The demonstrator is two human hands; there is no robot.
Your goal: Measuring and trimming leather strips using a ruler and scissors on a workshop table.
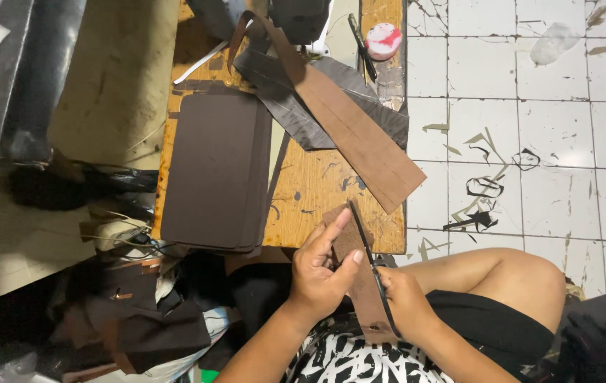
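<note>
Trimming is in hand: the left hand [321, 273] pinches a brown leather strip [360, 273]; the right hand [406, 301], at four o'clock, is clamped on black scissors [370, 259]. Next, likely, comes steadying the strip and closing the blades along its edge.

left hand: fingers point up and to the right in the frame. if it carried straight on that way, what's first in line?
Likely the long tan-brown leather strip lying diagonally on the wooden table. The left hand grips a small brown leather piece; beyond its fingertips comes bare tabletop, then that strip's lower end. Height is unclear.
</note>
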